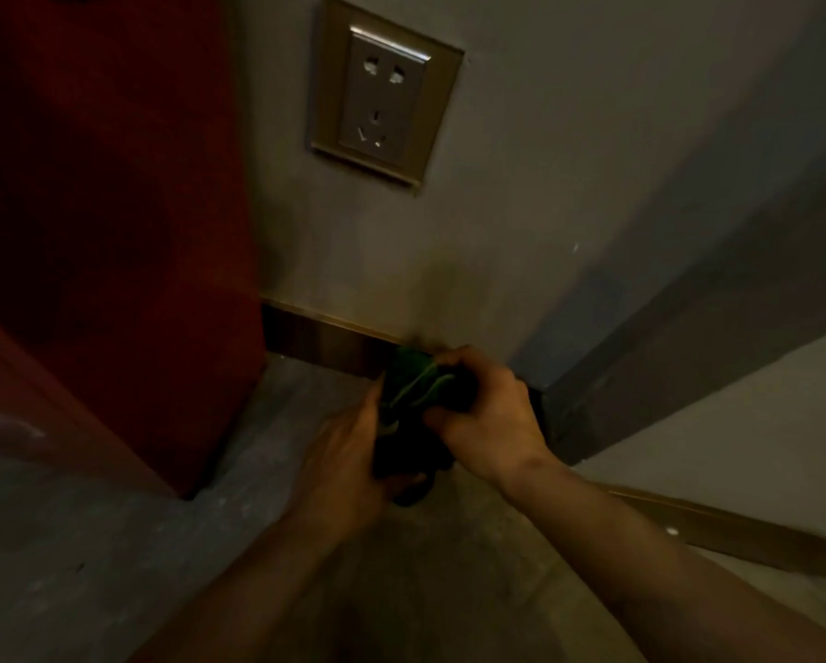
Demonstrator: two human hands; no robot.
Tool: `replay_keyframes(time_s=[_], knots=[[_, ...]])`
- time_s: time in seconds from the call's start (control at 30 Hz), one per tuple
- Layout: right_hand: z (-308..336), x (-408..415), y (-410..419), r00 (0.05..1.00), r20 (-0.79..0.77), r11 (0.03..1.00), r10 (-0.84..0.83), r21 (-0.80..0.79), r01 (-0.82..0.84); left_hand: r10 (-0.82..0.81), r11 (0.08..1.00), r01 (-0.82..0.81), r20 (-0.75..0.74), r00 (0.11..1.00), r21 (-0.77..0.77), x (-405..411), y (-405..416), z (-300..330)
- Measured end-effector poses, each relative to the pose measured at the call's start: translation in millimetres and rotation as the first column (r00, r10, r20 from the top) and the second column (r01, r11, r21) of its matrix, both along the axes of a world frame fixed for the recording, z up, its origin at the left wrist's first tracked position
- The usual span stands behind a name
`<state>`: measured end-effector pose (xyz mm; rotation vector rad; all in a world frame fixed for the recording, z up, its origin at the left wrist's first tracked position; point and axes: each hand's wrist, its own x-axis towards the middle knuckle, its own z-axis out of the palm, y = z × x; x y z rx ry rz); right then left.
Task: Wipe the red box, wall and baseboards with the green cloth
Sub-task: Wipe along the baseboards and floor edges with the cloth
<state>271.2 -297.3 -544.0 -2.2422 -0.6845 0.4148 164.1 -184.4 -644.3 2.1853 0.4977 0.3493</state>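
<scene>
wall (521, 193): grey, fills most of the view, turns a corner on the right. Dim light, so no telling which bits got wiped already.
box (105, 208): red, big, standing on the floor at left, hard up against the wall. Not being touched right now. Clean or not, can't say, too dark.
floor (129, 543): bare grey concrete, a bit dusty looking, nothing lying on it near the hands.
baseboard (325, 339): brown strip along the wall foot, from the box to the corner; a second paler run further right past the corner. Looks like the current job, going by where the cloth is.
socket (384, 93): plate on the wall right above the work spot, nothing plugged in. Worth steering a damp cloth clear of, honestly.
right hand (487, 418): fingers curled shut over the top of the cloth, near the corner.
left hand (348, 466): fingers wrapped around the lower end of the cloth from the left.
cloth (408, 382): green, bunched up between both hands, just at the baseboard by the corner, touching it or nearly so. Seems more like refolding than wiping.
progress: somewhere mid-task as a guess; baseboards probably still to finish, tight gap beside the box the awkward part.
</scene>
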Motion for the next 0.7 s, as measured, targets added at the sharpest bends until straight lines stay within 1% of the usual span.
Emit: replay_keyframes(time_s=[0.07,0.13,0.2,0.27,0.37,0.47,0.57,0.7], knots=[[7,4,-11,0.994,-0.099,0.997,0.038,0.069,-0.031,-0.002,0.999,0.000,0.038,0.999,0.036,1,3,9],[15,7,-28,0.984,-0.135,0.991,0.120,0.075,-0.110,-0.049,0.995,0.045,0.042,0.998,0.090,1,5,19],[22,7,-47,0.977,-0.137,0.987,0.163,0.030,-0.160,-0.121,0.982,0.110,0.067,0.990,0.153,1,6,31],[26,6,-66,0.982,-0.088,0.985,0.170,-0.003,-0.171,-0.207,0.962,0.186,0.089,0.974,0.202,3,1,42],[26,-3,-93,0.985,-0.055,0.987,0.162,-0.010,-0.162,-0.309,0.924,0.277,0.086,0.947,0.265,8,-14,50],[23,-9,-116,0.992,0.002,0.992,0.124,-0.037,-0.124,-0.389,0.888,0.354,0.070,0.918,0.292,15,-34,52],[20,-14,-137,0.997,0.036,0.995,0.063,-0.085,-0.060,-0.419,0.872,0.387,0.050,0.907,0.300,20,-54,50],[16,-19,-163,0.998,0.065,0.996,0.010,-0.084,-0.005,-0.452,0.853,0.431,0.005,0.892,0.295,23,-79,48]])
